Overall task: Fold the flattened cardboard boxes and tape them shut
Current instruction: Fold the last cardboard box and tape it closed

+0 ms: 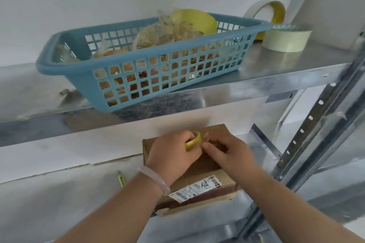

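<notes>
Lower shelf [59, 203], nearest:
- Left hand [173, 152]: pale bracelet [156, 178] at the wrist. Fingers curled round a small yellow tape roll [194, 141], gripping it just above the far half of the box.
- Right hand [229, 154]: fingertips bunched together against the side of the tape roll and touching it. Blur hides whether they pinch a loose tape end.
- Box [199, 179]: brown cardboard, lying flat on the lower shelf towards its right side, under both hands. A white label [195, 187] with barcodes and a handwritten mark sits on its near top face. A dark brown band runs along the near edge.
- Green stick [121, 178]: thin, lying on the shelf left of the box and apart from it. Its kind is not clear.

Rack post [308, 124]: perforated metal, at the right, running up past both shelves.

Upper shelf [276, 77], farther:
- Basket [138, 69]: blue plastic lattice, set at an angle, its near corner overhanging the shelf edge. It holds crumpled brownish material and a yellow roll [194, 19] at the back.
- Pale roll [286, 38]: wide tape, lying flat just right of the basket.
- Standing roll [264, 10]: cream and yellow, upright on edge behind the basket and the pale roll.
- White panel [335, 12]: leaning at the far right.
</notes>
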Available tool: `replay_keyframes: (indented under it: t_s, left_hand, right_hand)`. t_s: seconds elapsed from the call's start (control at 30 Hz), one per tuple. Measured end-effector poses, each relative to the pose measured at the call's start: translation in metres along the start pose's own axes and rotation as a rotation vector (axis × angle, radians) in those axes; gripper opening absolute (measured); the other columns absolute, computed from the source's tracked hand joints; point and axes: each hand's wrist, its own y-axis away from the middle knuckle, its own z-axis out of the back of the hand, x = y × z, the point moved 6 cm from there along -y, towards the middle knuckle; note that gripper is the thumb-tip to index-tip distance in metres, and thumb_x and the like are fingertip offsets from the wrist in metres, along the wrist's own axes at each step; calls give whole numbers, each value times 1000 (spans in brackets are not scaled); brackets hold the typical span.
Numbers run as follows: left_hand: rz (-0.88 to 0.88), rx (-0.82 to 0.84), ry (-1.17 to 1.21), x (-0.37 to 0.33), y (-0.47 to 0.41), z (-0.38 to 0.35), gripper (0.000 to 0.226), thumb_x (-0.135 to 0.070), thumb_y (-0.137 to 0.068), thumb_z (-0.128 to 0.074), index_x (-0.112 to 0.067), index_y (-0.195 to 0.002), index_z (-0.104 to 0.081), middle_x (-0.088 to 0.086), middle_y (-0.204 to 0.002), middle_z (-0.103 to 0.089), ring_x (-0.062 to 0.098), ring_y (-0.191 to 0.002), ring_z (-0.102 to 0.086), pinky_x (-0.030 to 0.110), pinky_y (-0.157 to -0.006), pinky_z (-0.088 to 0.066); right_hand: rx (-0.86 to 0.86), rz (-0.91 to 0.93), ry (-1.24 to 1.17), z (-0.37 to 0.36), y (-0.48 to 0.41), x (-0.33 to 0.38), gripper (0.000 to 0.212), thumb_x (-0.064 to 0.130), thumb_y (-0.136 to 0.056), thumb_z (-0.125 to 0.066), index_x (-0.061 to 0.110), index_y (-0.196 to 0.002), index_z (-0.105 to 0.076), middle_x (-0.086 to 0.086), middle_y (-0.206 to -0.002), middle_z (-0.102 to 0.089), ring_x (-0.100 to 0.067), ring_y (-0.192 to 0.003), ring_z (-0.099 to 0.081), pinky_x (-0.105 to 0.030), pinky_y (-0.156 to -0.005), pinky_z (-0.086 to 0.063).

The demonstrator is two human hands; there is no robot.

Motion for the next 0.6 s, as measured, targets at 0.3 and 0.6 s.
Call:
replay_keyframes:
  t_s: [0.3,0.6]
  left_hand:
    - [-76,68,-25,-11,0,-7,28,-54,-87,-57,-27,-78,-62,-9,-66,-59,6,-63,-54,19,-50,-35]
    - [-70,153,106,11,5,-4,17,-50,-89,-54,-34,-86,-60,-17,-78,-58,0,-77,-54,18,-59,-36]
  right_hand:
    - [-77,-202,-97,-1,-5,-22,18,38,-90,-66,33,-73,-69,19,-72,-68,2,-70,-61,-7,-56,-40]
    - [-19,-280,-246,11,-14,-30,23,34,-95,-62,28,-75,-70,10,-78,-74,-7,-81,-69,-26,-79,-51]
